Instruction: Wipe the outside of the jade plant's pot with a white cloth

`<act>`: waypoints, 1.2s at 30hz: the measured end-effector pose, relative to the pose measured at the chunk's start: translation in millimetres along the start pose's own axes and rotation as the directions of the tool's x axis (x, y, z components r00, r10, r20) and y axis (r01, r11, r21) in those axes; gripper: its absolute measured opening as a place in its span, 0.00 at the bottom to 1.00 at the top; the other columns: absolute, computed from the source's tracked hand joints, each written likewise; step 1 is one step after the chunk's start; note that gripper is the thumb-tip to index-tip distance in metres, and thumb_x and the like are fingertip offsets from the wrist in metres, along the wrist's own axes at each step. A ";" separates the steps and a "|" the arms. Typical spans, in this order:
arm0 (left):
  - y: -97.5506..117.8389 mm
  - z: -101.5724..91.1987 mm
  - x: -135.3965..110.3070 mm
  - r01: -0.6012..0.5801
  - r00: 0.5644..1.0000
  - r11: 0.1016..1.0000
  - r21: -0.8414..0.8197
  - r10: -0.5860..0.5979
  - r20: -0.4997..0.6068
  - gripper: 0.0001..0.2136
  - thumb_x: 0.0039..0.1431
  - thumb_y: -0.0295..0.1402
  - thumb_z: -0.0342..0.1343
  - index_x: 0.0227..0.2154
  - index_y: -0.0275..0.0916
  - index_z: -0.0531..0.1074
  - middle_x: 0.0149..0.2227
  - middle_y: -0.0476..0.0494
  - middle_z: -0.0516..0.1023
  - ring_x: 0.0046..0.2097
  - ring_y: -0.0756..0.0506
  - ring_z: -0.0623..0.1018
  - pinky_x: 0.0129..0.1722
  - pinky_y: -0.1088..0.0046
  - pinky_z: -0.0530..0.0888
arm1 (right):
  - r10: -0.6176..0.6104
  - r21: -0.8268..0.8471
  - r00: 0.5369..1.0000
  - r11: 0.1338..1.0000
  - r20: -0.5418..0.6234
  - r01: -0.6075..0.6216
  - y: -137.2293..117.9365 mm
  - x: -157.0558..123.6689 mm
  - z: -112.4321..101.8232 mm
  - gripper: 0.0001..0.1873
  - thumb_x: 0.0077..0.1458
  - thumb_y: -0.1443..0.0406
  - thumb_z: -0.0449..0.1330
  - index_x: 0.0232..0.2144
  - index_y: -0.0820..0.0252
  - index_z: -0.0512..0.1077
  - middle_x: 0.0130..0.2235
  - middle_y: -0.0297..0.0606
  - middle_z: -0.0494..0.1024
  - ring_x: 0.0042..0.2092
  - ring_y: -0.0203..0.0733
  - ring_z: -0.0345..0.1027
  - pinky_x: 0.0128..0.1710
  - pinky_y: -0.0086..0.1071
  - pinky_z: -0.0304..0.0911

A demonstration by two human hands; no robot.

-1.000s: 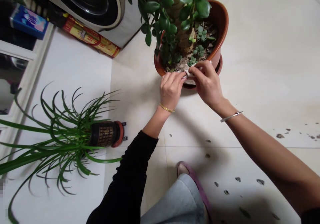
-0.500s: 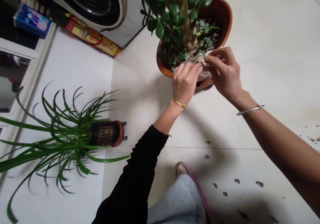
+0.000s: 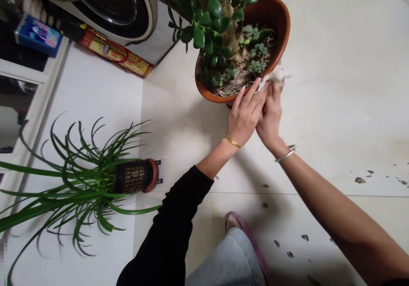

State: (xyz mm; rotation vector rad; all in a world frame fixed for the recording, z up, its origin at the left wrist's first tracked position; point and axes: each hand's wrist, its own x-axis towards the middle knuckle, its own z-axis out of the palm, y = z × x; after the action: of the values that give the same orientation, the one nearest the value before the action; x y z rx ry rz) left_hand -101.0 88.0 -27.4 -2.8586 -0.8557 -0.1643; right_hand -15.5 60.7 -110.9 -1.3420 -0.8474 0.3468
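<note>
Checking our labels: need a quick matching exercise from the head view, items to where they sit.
Items:
1. gold bangle
2. silver bangle
3. crumpled white cloth
4. pink slipper

Places:
A. right wrist
B. foot by the grey trouser leg
C. left wrist
D. rim of the terracotta pot

Pairs: 1-C, 2-A, 3-D, 4-B.

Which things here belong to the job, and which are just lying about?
In use: left hand; right hand; crumpled white cloth; reddish-brown pot; jade plant.

Just nearby: spiky green plant; washing machine; blue box; red-and-yellow packet.
</note>
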 end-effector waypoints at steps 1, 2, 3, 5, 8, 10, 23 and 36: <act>-6.2 5.5 -10.8 0.000 0.999 1.000 -0.008 0.001 0.044 0.26 0.76 0.27 0.35 0.72 0.45 0.60 0.74 0.47 0.64 0.77 0.44 0.59 0.78 0.54 0.58 | 0.032 0.023 0.999 0.999 0.037 -0.033 -1.2 -11.9 4.6 0.28 0.72 0.53 0.49 0.68 0.50 0.65 0.76 0.38 0.57 0.79 0.48 0.40 0.79 0.55 0.43; -13.2 10.9 -21.2 -0.001 0.997 1.000 -0.013 0.002 0.071 0.27 0.75 0.25 0.36 0.73 0.41 0.60 0.73 0.43 0.65 0.76 0.44 0.60 0.77 0.56 0.59 | 0.050 0.044 0.996 0.998 0.078 -0.053 -2.7 -22.1 7.9 0.28 0.72 0.53 0.48 0.69 0.49 0.64 0.77 0.38 0.55 0.79 0.47 0.39 0.78 0.54 0.44; -20.1 16.1 -30.3 0.003 0.996 1.000 -0.010 -0.002 0.093 0.27 0.74 0.23 0.36 0.72 0.37 0.60 0.73 0.40 0.65 0.75 0.44 0.61 0.77 0.58 0.60 | 0.056 0.059 0.991 0.996 0.120 -0.064 -4.2 -29.8 9.9 0.29 0.72 0.52 0.47 0.70 0.48 0.63 0.77 0.38 0.54 0.80 0.47 0.38 0.78 0.54 0.45; -30.5 25.0 -41.8 0.004 0.992 1.000 0.005 -0.005 0.126 0.28 0.72 0.22 0.37 0.72 0.34 0.61 0.72 0.38 0.66 0.75 0.43 0.62 0.77 0.58 0.60 | 0.047 0.062 0.984 0.996 0.173 -0.059 -6.9 -35.7 10.3 0.30 0.72 0.52 0.46 0.72 0.46 0.59 0.78 0.36 0.51 0.80 0.45 0.35 0.78 0.54 0.43; -30.9 32.8 -38.0 -0.010 0.990 1.000 0.017 0.008 0.138 0.29 0.71 0.21 0.38 0.72 0.35 0.60 0.73 0.38 0.65 0.76 0.42 0.61 0.77 0.56 0.60 | 0.027 0.012 0.990 1.000 0.141 -0.029 -8.5 -22.0 5.1 0.32 0.73 0.51 0.45 0.75 0.42 0.53 0.79 0.32 0.46 0.80 0.46 0.31 0.79 0.55 0.37; -23.1 34.5 -25.0 -0.012 0.991 1.000 0.021 0.009 0.131 0.30 0.70 0.21 0.39 0.74 0.38 0.57 0.74 0.40 0.63 0.76 0.41 0.59 0.77 0.54 0.58 | 0.005 -0.017 0.996 1.000 0.086 -0.004 -7.0 -4.3 0.8 0.32 0.73 0.50 0.44 0.76 0.39 0.49 0.80 0.29 0.43 0.80 0.46 0.29 0.79 0.56 0.36; -14.9 66.2 -17.6 -0.104 0.954 0.994 0.027 0.092 0.286 0.29 0.70 0.23 0.36 0.71 0.27 0.61 0.73 0.36 0.64 0.77 0.44 0.57 0.78 0.60 0.58 | 0.168 0.072 0.978 0.982 0.122 -0.177 56.6 -24.4 8.7 0.41 0.70 0.45 0.47 0.77 0.47 0.40 0.80 0.38 0.38 0.80 0.44 0.34 0.78 0.51 0.43; -7.9 48.4 4.9 -0.025 0.979 1.000 -0.008 0.026 0.201 0.30 0.72 0.24 0.38 0.75 0.35 0.52 0.76 0.41 0.57 0.78 0.41 0.53 0.79 0.54 0.54 | 0.067 0.006 0.995 0.998 0.071 -0.067 24.5 7.8 2.6 0.35 0.72 0.49 0.45 0.76 0.40 0.48 0.78 0.31 0.49 0.80 0.47 0.27 0.79 0.59 0.30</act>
State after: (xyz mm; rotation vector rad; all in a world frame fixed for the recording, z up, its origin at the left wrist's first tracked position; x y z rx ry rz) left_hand -98.3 105.8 -73.3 -2.9259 -0.8535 0.1292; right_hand -6.3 73.4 -131.4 -1.3591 -0.8598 0.4522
